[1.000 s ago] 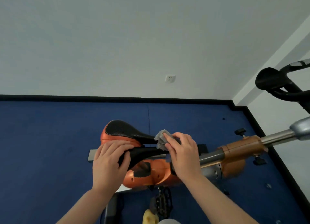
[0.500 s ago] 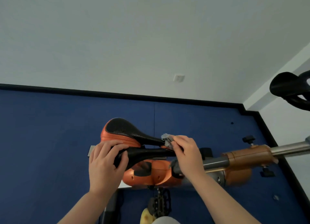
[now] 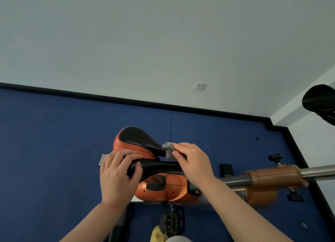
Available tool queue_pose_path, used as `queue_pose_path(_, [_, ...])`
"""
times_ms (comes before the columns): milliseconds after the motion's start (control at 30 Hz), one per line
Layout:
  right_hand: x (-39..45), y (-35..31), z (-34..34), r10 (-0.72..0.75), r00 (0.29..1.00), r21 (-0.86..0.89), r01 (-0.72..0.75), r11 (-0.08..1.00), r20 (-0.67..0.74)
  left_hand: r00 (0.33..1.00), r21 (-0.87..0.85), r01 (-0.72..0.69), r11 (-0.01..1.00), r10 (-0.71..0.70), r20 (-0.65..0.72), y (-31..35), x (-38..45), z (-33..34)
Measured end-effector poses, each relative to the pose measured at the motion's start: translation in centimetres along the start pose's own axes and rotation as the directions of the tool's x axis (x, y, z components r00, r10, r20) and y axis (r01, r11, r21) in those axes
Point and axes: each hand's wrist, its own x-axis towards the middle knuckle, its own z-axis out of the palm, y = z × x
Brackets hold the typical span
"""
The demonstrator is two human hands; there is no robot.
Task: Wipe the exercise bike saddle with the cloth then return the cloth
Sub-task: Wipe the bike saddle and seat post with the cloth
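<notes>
The exercise bike saddle (image 3: 139,140) is black perforated leather with orange sides, split into two lobes, in the middle of the view. My left hand (image 3: 117,176) grips the near lobe's wide rear end. My right hand (image 3: 194,162) presses a small bunched grey cloth (image 3: 168,150) against the saddle's narrow nose, where the two lobes meet. Most of the cloth is hidden under my fingers.
The orange bike body (image 3: 163,189) and a silver post (image 3: 319,171) run to the right. A black pedal (image 3: 172,221) hangs below. Black handlebars (image 3: 319,102) show at the right edge. Blue floor mats (image 3: 54,151) meet a white wall with a socket (image 3: 199,86).
My right hand has rubbed the cloth back and forth a little at the saddle nose. The camera has tilted, so the bike sits lower in view. My left hand has kept its grip.
</notes>
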Motion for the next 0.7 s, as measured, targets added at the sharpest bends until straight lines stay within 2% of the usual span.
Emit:
queue_pose_path(100, [0.5, -1.8, 0.6, -0.101, 0.995, -0.013, 0.101, 0.995, -0.020, 1.000, -0.014, 0.008, 1.000, -0.007, 0.030, 0.0, -0.1, -0.3])
queue_pose_path(233, [0.4, -0.7, 0.6, -0.033, 0.999, 0.063, 0.034, 0.997, -0.020, 0.997, -0.069, 0.022, 0.997, -0.017, 0.080, -0.3, -0.1, -0.9])
queue_pose_path(367, [1.6, -2.8, 2.2, 0.012, 0.994, -0.056, -0.018, 0.998, -0.108, 0.986, -0.090, 0.157, 0.984, -0.150, 0.073, -0.7, -0.1, -1.4])
queue_pose_path(467, [1.9, -4.9, 3.2, -0.007, 0.988, -0.115, -0.010, 0.993, -0.153, 0.981, -0.119, 0.189, 0.975, -0.181, 0.070, -0.7, -0.1, -1.5])
queue_pose_path(600, [1.2, -3.6, 3.1, -0.203, 0.974, -0.140, 0.188, 0.972, -0.098, 0.970, -0.145, 0.241, 0.960, -0.235, 0.057, -1.0, 0.1, -1.8])
queue_pose_path(633, [1.4, -3.0, 2.7, -0.202, 0.977, -0.125, 0.193, 0.973, -0.062, 0.969, -0.147, 0.246, 0.958, -0.240, 0.053, -1.1, 0.1, -1.9])
queue_pose_path(700, [2.2, -2.6, 2.2, -0.093, 0.995, -0.049, 0.091, 0.995, -0.034, 0.968, -0.156, 0.250, 0.956, -0.245, 0.051, -1.2, 0.1, -2.1])
